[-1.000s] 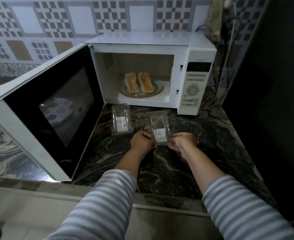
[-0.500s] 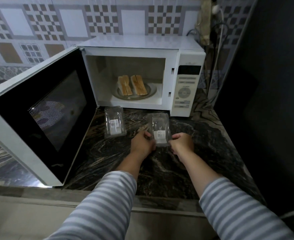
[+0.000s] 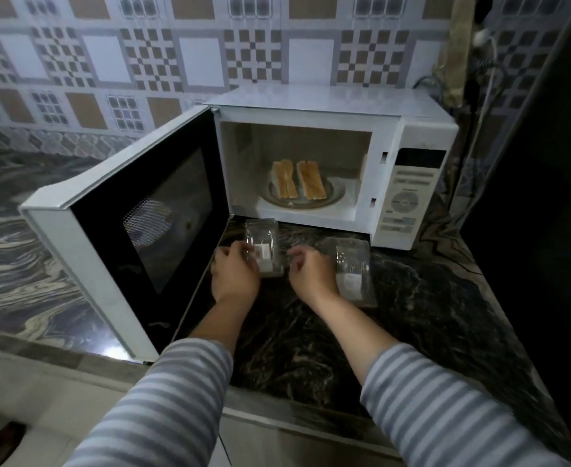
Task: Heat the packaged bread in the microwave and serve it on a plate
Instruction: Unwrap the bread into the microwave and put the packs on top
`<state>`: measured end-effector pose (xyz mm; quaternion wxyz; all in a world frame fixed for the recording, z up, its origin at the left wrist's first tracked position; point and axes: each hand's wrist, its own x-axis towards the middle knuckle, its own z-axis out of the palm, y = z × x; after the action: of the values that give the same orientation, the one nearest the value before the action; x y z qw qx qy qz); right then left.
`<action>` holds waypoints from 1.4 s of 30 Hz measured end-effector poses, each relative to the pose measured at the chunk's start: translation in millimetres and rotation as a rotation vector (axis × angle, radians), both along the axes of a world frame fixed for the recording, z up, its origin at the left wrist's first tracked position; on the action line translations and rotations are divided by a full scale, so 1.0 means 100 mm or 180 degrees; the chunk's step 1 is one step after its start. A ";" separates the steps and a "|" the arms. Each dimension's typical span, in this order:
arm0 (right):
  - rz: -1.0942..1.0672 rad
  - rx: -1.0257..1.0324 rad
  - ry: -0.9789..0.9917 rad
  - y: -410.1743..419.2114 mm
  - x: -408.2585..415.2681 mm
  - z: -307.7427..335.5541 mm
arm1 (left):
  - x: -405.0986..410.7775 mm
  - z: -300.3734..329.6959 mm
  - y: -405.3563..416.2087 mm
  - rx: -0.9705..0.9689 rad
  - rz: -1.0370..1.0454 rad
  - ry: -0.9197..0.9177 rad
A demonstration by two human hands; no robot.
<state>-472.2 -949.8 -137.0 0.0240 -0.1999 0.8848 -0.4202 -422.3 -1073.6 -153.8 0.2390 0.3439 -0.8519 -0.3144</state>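
Two toasted bread pieces lie on a plate inside the white microwave, whose door stands wide open to the left. Two clear plastic packages with white labels lie on the dark counter in front of it, and both look empty. My left hand grips the left edge of the left package. The curled fingers of my right hand pinch its right edge. The right package lies untouched just right of my right hand.
The open door blocks the counter to the left of my hands. A dark marble counter stretches to the right up to a tall black surface. Cables hang behind the microwave at the tiled wall.
Both hands let go of the right package and moved left onto the other package by the door. The view shifted, so the microwave now sits further right.
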 end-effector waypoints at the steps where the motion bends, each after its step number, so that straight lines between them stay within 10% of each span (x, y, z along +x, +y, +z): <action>1: 0.0018 -0.0039 -0.0274 -0.07 -0.02 -0.02 | 0.00 -0.03 -0.06 0.0151 0.0018 -0.0091; 20: -0.0938 -0.1164 -0.1870 -0.22 -0.08 -0.37 | 0.01 -0.28 -0.07 0.2252 0.0129 0.0366; 32: -0.0592 0.0073 -0.1021 0.14 0.29 -0.16 | 0.31 -0.18 0.14 0.0675 -0.0518 -0.0760; 38: -0.0912 0.0330 0.1099 0.48 0.15 0.02 | 0.24 -0.05 0.39 -0.0124 -0.0422 -0.0367; 42: -0.0996 0.0541 0.0919 0.65 -0.14 -0.08 | 0.04 -0.04 0.45 -0.0362 -0.0582 -0.0141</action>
<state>-486.0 -885.1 -145.2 -0.1516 -0.1155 0.9315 -0.3099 -418.0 -1028.3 -157.9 0.2095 0.2576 -0.9013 -0.2783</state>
